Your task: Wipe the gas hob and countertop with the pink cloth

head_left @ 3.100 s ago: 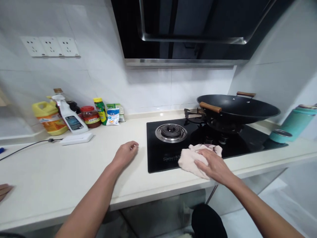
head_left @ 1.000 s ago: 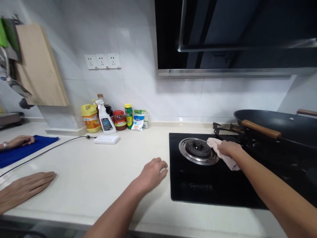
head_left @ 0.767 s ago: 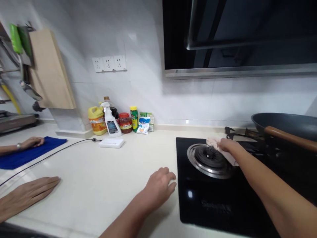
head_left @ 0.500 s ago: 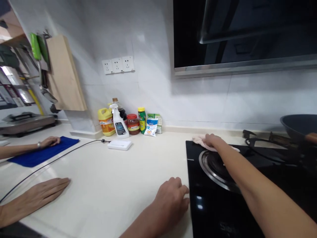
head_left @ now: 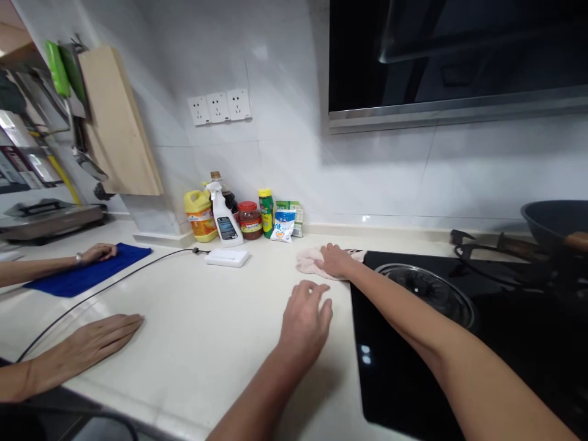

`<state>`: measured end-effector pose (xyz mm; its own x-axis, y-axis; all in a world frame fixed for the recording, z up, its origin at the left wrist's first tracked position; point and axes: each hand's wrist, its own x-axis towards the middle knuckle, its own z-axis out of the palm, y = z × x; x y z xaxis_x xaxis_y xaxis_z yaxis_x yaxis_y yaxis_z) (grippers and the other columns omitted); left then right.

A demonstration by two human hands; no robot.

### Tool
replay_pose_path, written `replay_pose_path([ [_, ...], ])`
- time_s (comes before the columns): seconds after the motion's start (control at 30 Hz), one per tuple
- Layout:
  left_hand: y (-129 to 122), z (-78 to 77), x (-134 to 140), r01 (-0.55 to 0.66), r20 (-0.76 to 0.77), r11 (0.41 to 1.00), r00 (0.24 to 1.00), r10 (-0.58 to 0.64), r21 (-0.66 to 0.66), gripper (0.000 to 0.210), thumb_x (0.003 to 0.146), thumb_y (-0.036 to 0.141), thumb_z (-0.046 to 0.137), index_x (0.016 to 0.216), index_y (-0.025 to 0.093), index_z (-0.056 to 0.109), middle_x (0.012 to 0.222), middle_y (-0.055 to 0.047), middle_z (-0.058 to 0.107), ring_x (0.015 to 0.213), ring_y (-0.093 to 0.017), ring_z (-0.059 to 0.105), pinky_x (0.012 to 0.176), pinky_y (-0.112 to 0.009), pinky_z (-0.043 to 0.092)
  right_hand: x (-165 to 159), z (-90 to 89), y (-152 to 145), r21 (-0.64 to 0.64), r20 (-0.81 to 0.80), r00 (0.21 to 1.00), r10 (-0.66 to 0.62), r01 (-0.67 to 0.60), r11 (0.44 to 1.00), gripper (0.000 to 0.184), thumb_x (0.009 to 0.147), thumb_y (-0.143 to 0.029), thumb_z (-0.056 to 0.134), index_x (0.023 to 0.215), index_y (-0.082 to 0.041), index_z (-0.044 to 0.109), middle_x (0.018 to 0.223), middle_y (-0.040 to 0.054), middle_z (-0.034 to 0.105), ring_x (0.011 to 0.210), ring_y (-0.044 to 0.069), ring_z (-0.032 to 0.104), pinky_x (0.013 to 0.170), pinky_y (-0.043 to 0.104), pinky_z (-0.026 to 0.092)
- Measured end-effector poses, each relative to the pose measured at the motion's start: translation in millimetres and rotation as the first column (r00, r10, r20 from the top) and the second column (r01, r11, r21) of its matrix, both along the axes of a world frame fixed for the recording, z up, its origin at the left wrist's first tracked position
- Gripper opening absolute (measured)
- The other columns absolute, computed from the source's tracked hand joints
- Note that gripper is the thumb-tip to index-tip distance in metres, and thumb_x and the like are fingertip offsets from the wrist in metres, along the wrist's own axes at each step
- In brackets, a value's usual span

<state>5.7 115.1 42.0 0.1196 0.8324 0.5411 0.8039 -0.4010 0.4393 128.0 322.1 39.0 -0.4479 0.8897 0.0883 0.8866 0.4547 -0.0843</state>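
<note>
— While your right arm (head_left: 413, 312) stretches across the stove (head_left: 404, 380), your right hand (head_left: 337, 261) presses on a pale pink cloth (head_left: 307, 262), fingers spread over it.

— Are you gripping it, or only pressing?

— I cannot tell; your hand hides what is under it. The cloth lies bunched on the counter (head_left: 215, 343), its right end meeting the stove's back left corner.

— And your left hand (head_left: 303, 318)?

— Released: you have its fingers loosely bent, thumb apart, nearer you than the cloth and just left of the stove.

— What lies farther from your fingers?

— Your forearm crosses the near side of the burner (head_left: 427, 288). Behind and left of your cloth, a blue-and-white bag (head_left: 283, 226) leans beside a green bottle (head_left: 266, 214), then a jar (head_left: 250, 223), spray (head_left: 226, 225) and jug (head_left: 199, 214). A white box (head_left: 227, 257) lies before them, a cable (head_left: 133, 275) at its left end.

— And to your far sides?

— On your right, part of a wok (head_left: 555, 219). On your left, someone else's hand (head_left: 103, 334) lies flat on the counter; beyond it, a banded wrist (head_left: 78, 258) shows by a blue mat (head_left: 87, 275).
</note>
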Motion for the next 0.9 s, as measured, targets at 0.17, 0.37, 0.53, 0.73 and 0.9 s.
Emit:
replay_pose_path([
  [0.17,7,3.4,-9,-0.038,0.267,0.998,0.962,0.052,-0.057,0.033,0.095,0.029,0.049,0.125,0.022,0.061,0.12,-0.01,0.056,0.116,-0.024,0.056,0.101,-0.038,0.048,2,-2.8,-87,0.008,0.001,0.998,0.064,-0.064,0.998,0.054,0.099,-0.052,0.036,0.136,-0.014,0.049,0.133,0.0195,0.052,0.115,0.033,0.052,0.095,0.045,0.041],
  [0.37,-7,-1.7,-8,0.007,0.146,0.973,0.989,0.027,-0.229,0.042,0.097,0.041,0.047,0.133,0.021,0.059,0.121,-0.01,0.061,0.117,-0.026,0.054,0.105,-0.041,0.042,5,4.8,-190,-0.003,0.011,0.966,0.256,-0.256,0.967,0.054,0.095,-0.046,0.047,0.14,-0.016,0.049,0.136,0.0194,0.053,0.119,0.035,0.048,0.102,0.05,0.037],
  [0.53,-55,15.6,-18,0.126,-0.109,0.923,0.978,-0.177,-0.364,0.058,0.099,0.054,0.04,0.147,0.023,0.047,0.127,-0.012,0.061,0.121,-0.029,0.051,0.107,-0.044,0.038,32,15.0,-238,-0.063,-0.25,0.901,0.356,-0.382,0.922,0.06,0.09,-0.048,0.058,0.141,-0.018,0.049,0.131,0.015,0.059,0.109,0.029,0.055,0.097,0.045,0.042],
  [0.73,-103,19.2,-17,0.03,-0.259,0.919,0.955,-0.142,-0.394,0.062,0.095,0.057,0.045,0.149,0.028,0.046,0.136,-0.014,0.056,0.123,-0.034,0.051,0.106,-0.049,0.039,103,45.7,-252,0.007,-0.676,0.7,0.229,-0.305,0.952,0.028,0.093,-0.034,0.053,0.113,-0.02,0.066,0.109,0.006,0.068,0.092,0.018,0.064,0.085,0.033,0.051],
  [0.9,-106,10.4,4,-0.11,-0.386,0.903,0.92,-0.065,-0.416,0.067,0.093,0.061,0.047,0.151,0.029,0.045,0.154,-0.019,0.041,0.139,-0.043,0.037,0.11,-0.059,0.031,151,103.9,-282,0.335,-0.882,0.371,0.29,0.064,0.94,0.031,0.098,-0.039,0.049,0.124,-0.025,0.061,0.106,0.0044,0.067,0.09,0.017,0.065,0.082,0.036,0.055],
])
